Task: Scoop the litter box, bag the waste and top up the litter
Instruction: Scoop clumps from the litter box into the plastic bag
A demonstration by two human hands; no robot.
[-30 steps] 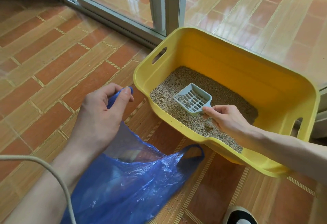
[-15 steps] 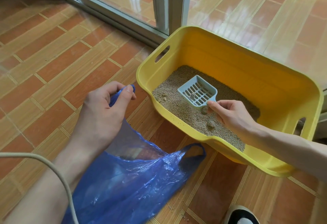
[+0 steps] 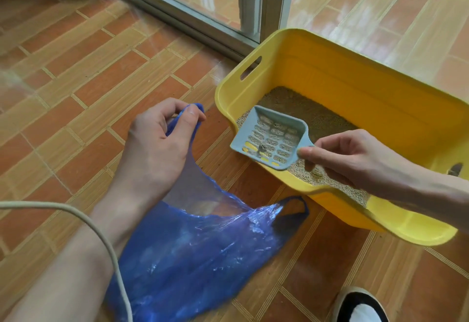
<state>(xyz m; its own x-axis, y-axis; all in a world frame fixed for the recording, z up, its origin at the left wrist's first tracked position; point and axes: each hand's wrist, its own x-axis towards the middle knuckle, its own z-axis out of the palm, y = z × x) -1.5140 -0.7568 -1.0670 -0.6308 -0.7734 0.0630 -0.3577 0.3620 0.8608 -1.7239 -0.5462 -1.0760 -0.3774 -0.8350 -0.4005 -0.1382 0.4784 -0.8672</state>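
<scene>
Shoe [image 3: 360,306]: at the bottom right edge of the frame we see a black-and-white toe planted on the tiled floor [image 3: 83,72], beside the work, which suggests that we crouch close to it.
Cable [image 3: 106,250]: a pale cord curves across our left forearm at lower left; we cannot tell what it belongs to.
Blue plastic bag [image 3: 193,258]: it lies slack on the tiles in the lower middle, its mouth turned toward the box, so that the carry from the box is short.
Left hand [image 3: 157,149]: left of centre, thumb and fingers pinch one bag handle and lift it, we judge to hold the mouth open; the other handle [image 3: 291,210] lies loose on the floor just beside the box.
Litter scoop [image 3: 271,138]: a grey slotted scoop at centre, raised over the near rim with a small dark clump in its front corner; loose grains lie on the slots.
Right hand [image 3: 350,156]: at centre right, fingers and thumb are curled round the scoop's short handle, keeping the pan roughly level, probably so that the clump stays in.
Yellow litter box [image 3: 380,108]: a handled tub at right holding tan litter [image 3: 312,116] in a shallow layer; topping up is not yet done.
Sliding door frame [image 3: 253,4]: at the top of the frame, just behind the box.
</scene>
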